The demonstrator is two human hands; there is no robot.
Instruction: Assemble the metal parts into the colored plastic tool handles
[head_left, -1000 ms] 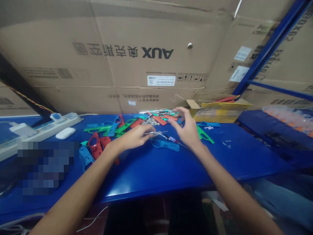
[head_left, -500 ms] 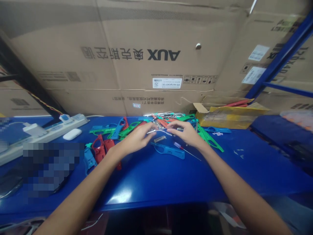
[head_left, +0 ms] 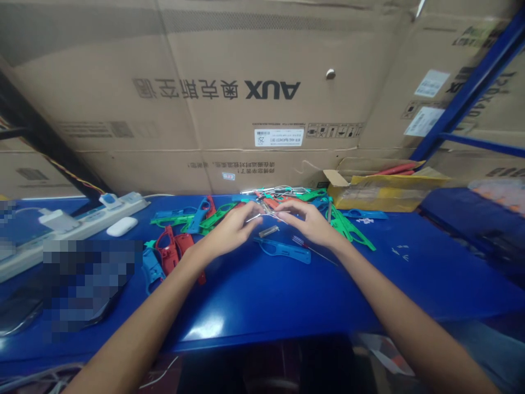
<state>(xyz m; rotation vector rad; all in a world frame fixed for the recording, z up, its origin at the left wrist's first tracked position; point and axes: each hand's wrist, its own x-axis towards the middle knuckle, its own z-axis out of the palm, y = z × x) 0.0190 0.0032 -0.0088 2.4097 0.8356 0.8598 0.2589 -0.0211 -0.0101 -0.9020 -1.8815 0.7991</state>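
My left hand [head_left: 235,227] pinches a thin metal rod [head_left: 253,218] between thumb and fingers. My right hand [head_left: 309,223] is closed at its fingertips on a thin white wire [head_left: 279,218], close to the rod's far end. How rod and wire meet is too small to tell. Just below the hands lies a small clear, metal-ended part [head_left: 269,231]. Nearer to me is a blue plastic lighter-shaped shell [head_left: 287,251]. A screwdriver [head_left: 299,241] with a purple handle rests beside it, its shaft pointing toward my right forearm.
Red shells [head_left: 166,246] and green shells [head_left: 350,230] lie on both sides. A cardboard box [head_left: 373,197] with red pieces stands at the back right. A power strip [head_left: 92,221] and white case [head_left: 122,226] sit left. Large cardboard [head_left: 205,126] walls the back.
My right hand has moved slightly left, its fingertips closer to my left hand. The loose parts on the table lie as before; the view has shifted a little.
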